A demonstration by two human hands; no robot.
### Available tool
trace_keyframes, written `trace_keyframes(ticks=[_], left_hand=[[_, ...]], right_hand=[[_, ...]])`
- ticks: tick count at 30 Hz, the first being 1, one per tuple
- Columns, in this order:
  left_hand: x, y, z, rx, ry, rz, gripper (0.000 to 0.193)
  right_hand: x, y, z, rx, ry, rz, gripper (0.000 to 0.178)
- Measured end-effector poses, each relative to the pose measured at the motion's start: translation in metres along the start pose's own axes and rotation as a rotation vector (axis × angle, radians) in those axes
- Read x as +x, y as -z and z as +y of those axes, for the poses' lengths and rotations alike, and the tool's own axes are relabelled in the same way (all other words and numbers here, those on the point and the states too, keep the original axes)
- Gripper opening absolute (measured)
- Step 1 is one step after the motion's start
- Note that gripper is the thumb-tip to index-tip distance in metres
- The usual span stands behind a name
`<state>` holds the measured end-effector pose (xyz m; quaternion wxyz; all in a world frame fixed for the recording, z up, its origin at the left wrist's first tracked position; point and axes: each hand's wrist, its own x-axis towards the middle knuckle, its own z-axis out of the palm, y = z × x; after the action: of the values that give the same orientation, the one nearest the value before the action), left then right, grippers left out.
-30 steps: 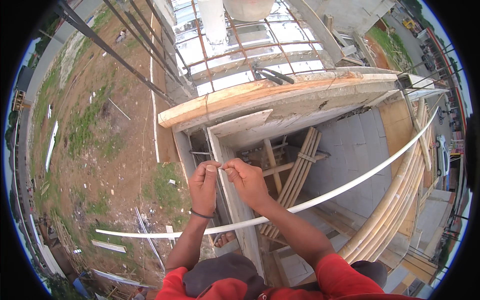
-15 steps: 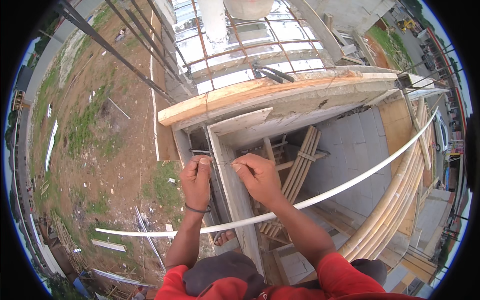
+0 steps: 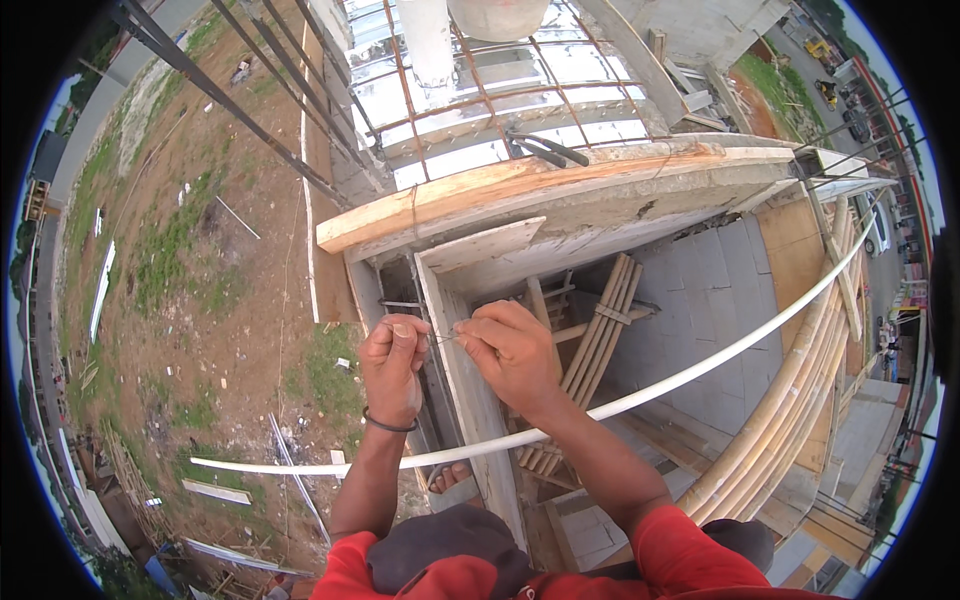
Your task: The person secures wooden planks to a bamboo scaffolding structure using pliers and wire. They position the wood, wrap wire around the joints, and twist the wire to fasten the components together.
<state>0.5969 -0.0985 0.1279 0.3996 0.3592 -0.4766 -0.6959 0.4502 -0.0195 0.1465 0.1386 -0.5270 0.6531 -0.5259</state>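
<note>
My left hand (image 3: pixel 393 362) and my right hand (image 3: pixel 512 358) face each other above the narrow gap between formwork boards. Between their fingertips runs a thin dark wire (image 3: pixel 441 338), which both hands pinch. The wire is so fine that its ends are hidden in the fingers. Just beneath lies the upright edge of a formwork board (image 3: pixel 458 392). Past my hands, pliers with dark handles (image 3: pixel 545 150) rest by a long timber beam (image 3: pixel 480 190).
A long white pipe (image 3: pixel 660 386) crosses in front of my body, under my forearms. Rusty rebar mesh (image 3: pixel 490 100) lies over shiny sheeting ahead. Steel bars (image 3: pixel 240 125) slant up at the left, above the ground far below. Bamboo poles (image 3: pixel 780 410) lean at the right.
My right hand has moved slightly left and up, closer to my left hand. The left hand has turned a little, and the wire span between them is shorter.
</note>
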Motion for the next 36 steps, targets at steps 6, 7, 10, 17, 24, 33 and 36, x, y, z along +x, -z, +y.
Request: trace_keyframes(ticks=[6, 7, 10, 17, 24, 33, 36], left_hand=[[-0.001, -0.005, 0.008, -0.002, -0.035, -0.101, 0.022], [-0.001, -0.007, 0.011, 0.026, -0.029, -0.124, 0.020], [-0.002, -0.007, 0.009, 0.210, -0.037, -0.160, 0.022], [-0.003, -0.003, 0.009, 0.228, 0.034, -0.073, 0.015], [-0.004, -0.008, 0.011, 0.215, 0.021, -0.027, 0.022], [-0.004, -0.009, 0.014, 0.354, -0.038, -0.031, 0.019], [-0.003, -0.011, 0.020, 0.579, -0.163, -0.053, 0.017]], right_hand=[[0.005, -0.001, -0.002, 0.158, -0.078, -0.088, 0.006], [0.006, -0.001, -0.001, 0.163, -0.068, -0.090, 0.005], [0.008, -0.002, 0.000, 0.174, -0.043, -0.102, 0.004], [0.010, -0.003, 0.004, 0.216, -0.090, -0.124, 0.006], [0.010, -0.002, -0.002, 0.210, -0.163, -0.174, 0.008], [0.012, -0.003, 0.003, 0.100, -0.076, -0.166, 0.009], [0.011, -0.006, 0.005, 0.055, 0.023, -0.128, 0.008]])
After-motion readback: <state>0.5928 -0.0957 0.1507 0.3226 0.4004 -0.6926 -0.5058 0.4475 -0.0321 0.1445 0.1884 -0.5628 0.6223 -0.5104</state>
